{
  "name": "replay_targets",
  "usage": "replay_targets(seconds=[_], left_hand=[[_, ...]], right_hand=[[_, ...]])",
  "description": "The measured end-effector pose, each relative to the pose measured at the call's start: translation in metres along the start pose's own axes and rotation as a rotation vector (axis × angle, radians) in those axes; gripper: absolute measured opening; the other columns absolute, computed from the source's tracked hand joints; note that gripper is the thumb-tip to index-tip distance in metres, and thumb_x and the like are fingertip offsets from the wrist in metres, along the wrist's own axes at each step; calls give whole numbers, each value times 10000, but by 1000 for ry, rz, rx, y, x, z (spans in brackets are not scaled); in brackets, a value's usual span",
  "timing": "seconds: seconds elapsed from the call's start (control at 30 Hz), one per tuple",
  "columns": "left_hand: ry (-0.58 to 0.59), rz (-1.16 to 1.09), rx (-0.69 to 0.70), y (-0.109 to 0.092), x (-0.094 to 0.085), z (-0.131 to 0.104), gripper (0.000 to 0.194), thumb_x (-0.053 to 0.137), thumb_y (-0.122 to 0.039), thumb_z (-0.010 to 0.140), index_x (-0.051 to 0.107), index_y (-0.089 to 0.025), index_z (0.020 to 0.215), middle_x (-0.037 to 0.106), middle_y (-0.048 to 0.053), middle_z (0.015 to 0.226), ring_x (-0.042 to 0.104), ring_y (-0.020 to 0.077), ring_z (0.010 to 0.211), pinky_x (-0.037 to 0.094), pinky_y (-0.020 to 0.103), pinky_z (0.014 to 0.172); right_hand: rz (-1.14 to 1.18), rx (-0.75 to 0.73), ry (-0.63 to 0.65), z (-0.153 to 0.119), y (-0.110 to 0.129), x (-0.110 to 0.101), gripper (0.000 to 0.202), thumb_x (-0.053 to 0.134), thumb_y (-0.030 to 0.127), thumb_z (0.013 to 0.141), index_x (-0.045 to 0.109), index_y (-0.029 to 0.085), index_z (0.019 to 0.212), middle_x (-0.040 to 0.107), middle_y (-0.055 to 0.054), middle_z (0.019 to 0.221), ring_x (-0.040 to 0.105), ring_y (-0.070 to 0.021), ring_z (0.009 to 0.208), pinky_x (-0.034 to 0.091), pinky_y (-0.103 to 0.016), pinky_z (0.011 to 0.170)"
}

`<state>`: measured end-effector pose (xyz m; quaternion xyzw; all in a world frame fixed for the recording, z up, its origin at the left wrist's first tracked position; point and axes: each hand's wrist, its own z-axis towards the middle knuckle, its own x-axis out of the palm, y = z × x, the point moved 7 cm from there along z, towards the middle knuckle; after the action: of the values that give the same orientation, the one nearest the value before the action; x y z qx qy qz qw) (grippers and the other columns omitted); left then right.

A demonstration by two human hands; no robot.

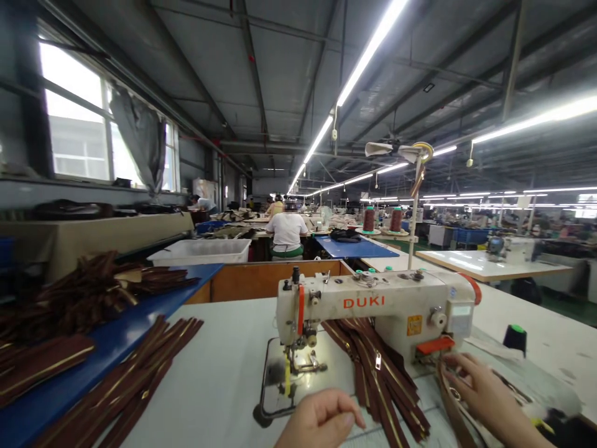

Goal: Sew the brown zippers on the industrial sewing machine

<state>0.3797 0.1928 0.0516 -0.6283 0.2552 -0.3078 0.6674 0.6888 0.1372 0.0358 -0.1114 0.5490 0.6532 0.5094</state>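
At the lower edge, my left hand (319, 420) is closed, its fingers curled together with nothing visible in them. It is in front of the sewing machine's needle plate, left of a bunch of brown zippers (380, 379) with gold teeth and metal pulls. These lie under the arm of the white sewing machine (345, 303). Right of the bunch, my right hand (485, 389) pinches a brown strip (450, 404) that looks like a zipper, with a ring-like metal piece near the fingers. The presser foot (293, 367) stands above the plate with no fabric under it.
More brown zippers (140, 379) lie on the table to the left. Beyond, a blue board (153, 317) carries a brown heap. A black thread cone (515, 341) stands at right, two dark red thread cones behind the machine. A person in white (286, 230) sits ahead.
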Motion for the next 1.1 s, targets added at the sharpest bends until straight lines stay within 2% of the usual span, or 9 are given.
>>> replay_targets(seconds=[0.07, 0.13, 0.3, 0.4, 0.53, 0.7, 0.87, 1.0, 1.1], left_hand=[[23, -2, 11, -16, 12, -10, 290, 653, -459, 733, 684, -172, 767, 459, -45, 550, 262, 77, 442, 177, 233, 458], [68, 11, 44, -34, 31, -20, 259, 627, -429, 756, 689, -178, 784, 517, -24, 583, 362, 94, 464, 258, 232, 480], [-79, 133, 189, -83, 33, -48, 193, 565, -305, 782, 713, -181, 792, 563, -6, 625, 441, 126, 547, 315, 234, 523], [-289, 142, 181, -86, -9, -70, 214, 592, -339, 762, 715, -173, 816, 379, -68, 446, 312, 100, 439, 242, 226, 452], [-524, 115, 73, -54, -54, -105, 267, 621, -384, 746, 703, -161, 868, 377, -71, 452, 306, 93, 426, 230, 214, 434], [-425, -142, -13, 9, -18, -118, 392, 771, -339, 603, 685, -212, 964, 595, 8, 761, 475, 130, 616, 378, 232, 579], [-171, -253, -73, 37, 28, -105, 423, 765, -441, 609, 686, -178, 931, 581, -1, 648, 443, 114, 534, 341, 224, 525], [-187, -36, -107, 27, 12, -107, 260, 618, -418, 768, 677, -168, 723, 535, -12, 540, 448, 129, 511, 359, 239, 535], [-271, 290, 15, 7, -14, -114, 210, 588, -346, 798, 679, -198, 681, 576, 9, 623, 520, 166, 612, 395, 246, 599]], right_hand=[[355, -11, 239, -24, 62, 20, 373, 580, 423, 723, 622, 206, 1024, 651, -71, 899, 592, -230, 799, 459, -350, 748], [682, 3, 692, -66, 131, 53, 563, 664, 333, 703, 503, 214, 1230, 642, -13, 806, 581, -164, 732, 441, -269, 653], [888, -19, 1385, -156, 229, 97, 313, 731, 395, 690, 638, 120, 808, 531, 45, 570, 431, -39, 457, 301, -166, 441], [1120, 4, 1318, -152, 237, 87, 315, 563, 415, 863, 643, 111, 832, 408, 77, 468, 356, -34, 408, 279, -170, 431], [1409, 155, 1034, -123, 228, 59, 307, 504, 365, 910, 615, 131, 744, 266, 92, 483, 269, -41, 406, 226, -175, 411], [1476, 87, 911, -118, 251, 48, 279, 484, 343, 917, 625, 147, 777, 524, 7, 600, 518, -97, 590, 413, -220, 597], [1193, -99, 816, -123, 265, 58, 271, 441, 385, 930, 632, 198, 888, 658, -40, 892, 591, -156, 878, 441, -303, 832], [655, -382, 634, -127, 252, 64, 270, 375, 330, 956, 610, 197, 972, 627, -45, 952, 552, -164, 934, 407, -298, 874], [473, -373, 813, -142, 235, 86, 298, 359, 339, 956, 596, 184, 861, 578, -11, 791, 520, -138, 754, 418, -256, 713]])
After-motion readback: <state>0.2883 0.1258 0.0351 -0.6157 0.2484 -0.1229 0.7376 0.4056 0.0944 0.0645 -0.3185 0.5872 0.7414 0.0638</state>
